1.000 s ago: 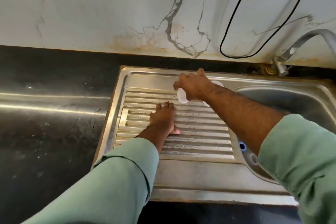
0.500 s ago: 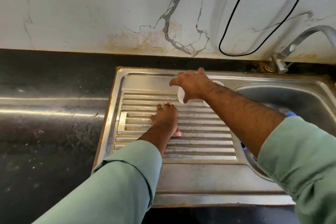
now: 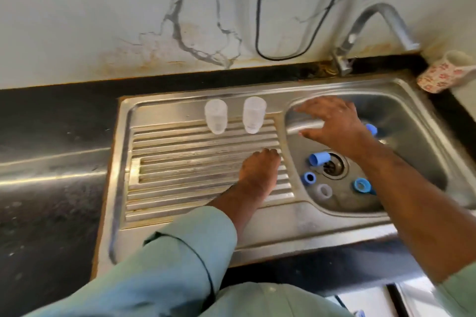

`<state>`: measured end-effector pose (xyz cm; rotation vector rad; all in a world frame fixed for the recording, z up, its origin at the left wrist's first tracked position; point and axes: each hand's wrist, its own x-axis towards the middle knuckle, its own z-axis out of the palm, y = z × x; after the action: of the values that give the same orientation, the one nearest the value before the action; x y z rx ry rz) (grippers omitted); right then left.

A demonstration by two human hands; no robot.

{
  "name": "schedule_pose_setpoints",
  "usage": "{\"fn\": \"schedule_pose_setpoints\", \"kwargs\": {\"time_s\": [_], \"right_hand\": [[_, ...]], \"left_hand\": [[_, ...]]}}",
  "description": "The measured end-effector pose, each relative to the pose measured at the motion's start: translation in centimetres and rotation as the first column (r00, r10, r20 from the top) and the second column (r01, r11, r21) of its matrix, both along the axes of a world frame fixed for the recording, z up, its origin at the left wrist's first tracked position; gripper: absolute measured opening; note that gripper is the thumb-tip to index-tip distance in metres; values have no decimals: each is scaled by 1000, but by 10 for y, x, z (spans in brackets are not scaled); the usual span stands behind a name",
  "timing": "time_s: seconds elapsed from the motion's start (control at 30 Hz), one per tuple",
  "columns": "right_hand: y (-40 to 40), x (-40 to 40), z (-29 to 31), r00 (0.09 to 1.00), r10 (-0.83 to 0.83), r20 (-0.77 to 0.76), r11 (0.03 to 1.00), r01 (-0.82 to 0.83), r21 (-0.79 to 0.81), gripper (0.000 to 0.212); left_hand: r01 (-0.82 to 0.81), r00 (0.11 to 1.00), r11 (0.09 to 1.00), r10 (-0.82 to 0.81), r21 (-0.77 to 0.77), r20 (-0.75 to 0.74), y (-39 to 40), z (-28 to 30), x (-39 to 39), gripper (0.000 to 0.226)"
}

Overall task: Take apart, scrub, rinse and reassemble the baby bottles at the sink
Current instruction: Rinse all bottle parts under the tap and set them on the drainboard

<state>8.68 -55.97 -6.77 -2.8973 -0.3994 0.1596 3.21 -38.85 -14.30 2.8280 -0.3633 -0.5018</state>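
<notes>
Two clear bottles (image 3: 215, 116) (image 3: 254, 115) standing upright at the back of the draining board (image 3: 180, 162). Left hand (image 3: 260, 170) pressed flat on the ribs, gripping nothing. Right hand (image 3: 334, 125) spread open over the sink (image 3: 412, 116), above blue caps (image 3: 319, 158) and rings (image 3: 309, 177) near the drain (image 3: 334, 165).

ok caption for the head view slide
Two clear bottles upturned on the drainboard; blue parts wait in the basin.

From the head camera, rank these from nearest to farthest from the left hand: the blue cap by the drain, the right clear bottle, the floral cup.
From the left hand:
1. Blue cylindrical cap, in the basin just to its right.
2. Right clear plastic bottle, upright at the drainboard's back.
3. Floral cup, far right corner.
</notes>
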Motion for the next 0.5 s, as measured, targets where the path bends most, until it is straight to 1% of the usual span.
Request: {"fn": "schedule_pose_setpoints", "kwargs": {"time_s": [0.03,0.1,0.13,0.2,0.27,0.37,0.43,0.5], "right_hand": [[-28,-4,-8,999,-21,-35,1000,22,10,50],[-78,-6,-29,993,-43,-113,994,54,95,43],[-98,-7,-40,982,-47,-185,988,73,133,42],[-128,-8,-67,946,2,-323,990,44,135,41],[-144,-10,-96,905,125,-408,989,-79,126,44],[-146,-15,-137,795,318,-516,947,-288,141,66],[-145,-15,-161,734,420,-533,899,-416,136,77],[-139,-15,-174,714,481,-509,852,-517,80,72]], "left_hand": [[20,1000,1000,-20,-13,-13,-18,-1,1,31],[34,999,999,-35,-24,-24,-49,-5,2,32],[33,999,999,-33,-24,-31,-63,-9,3,33],[25,999,1000,-25,-15,-43,-91,-16,5,35],[-24,997,1000,24,-1,-70,-118,-19,11,38],[-175,973,984,179,42,-142,-146,-20,21,41],[-226,960,970,238,89,-147,-158,-22,25,42],[-276,942,955,292,111,-164,-164,-27,29,44]]}}
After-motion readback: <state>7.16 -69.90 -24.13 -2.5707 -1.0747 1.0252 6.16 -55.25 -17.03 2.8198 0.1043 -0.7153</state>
